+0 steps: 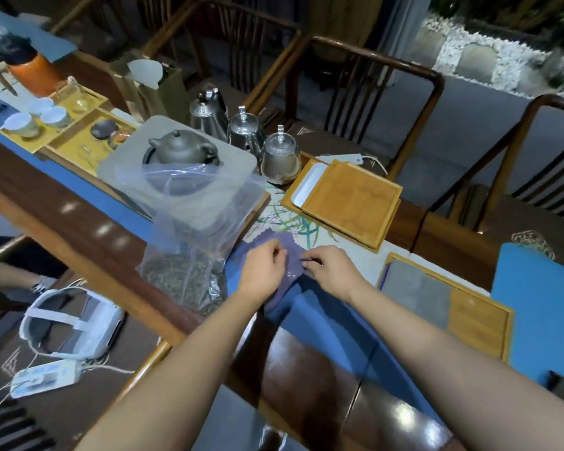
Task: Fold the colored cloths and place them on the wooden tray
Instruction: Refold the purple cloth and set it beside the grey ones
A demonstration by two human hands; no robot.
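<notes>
While both hands work at frame centre: purple cloth [291, 255] spread on the table runner, directly under and between the fingers, long axis running from lower centre toward upper right, far edge pointing at the painted floral panel. Left hand [263, 270] on the cloth's left part, fingers curled and pinching its fabric. Right hand [331, 266] on the right part, thumb and forefinger pinching an edge near the middle; exact fold line too blurred to tell. Hands just beside each other, neither clearly nearer the cloth. Wooden tray [479, 323] at right of frame, near the right forearm, already bearing a folded grey cloth [415, 296] in its left half; right half bare. Judged: right hand nearer the tray, hence the likelier carrier after folding. Second bamboo tray [349, 203] beyond the cloth, upper right of centre. Plastic bag of tea leaves [186, 255] just left of the left hand.
</notes>
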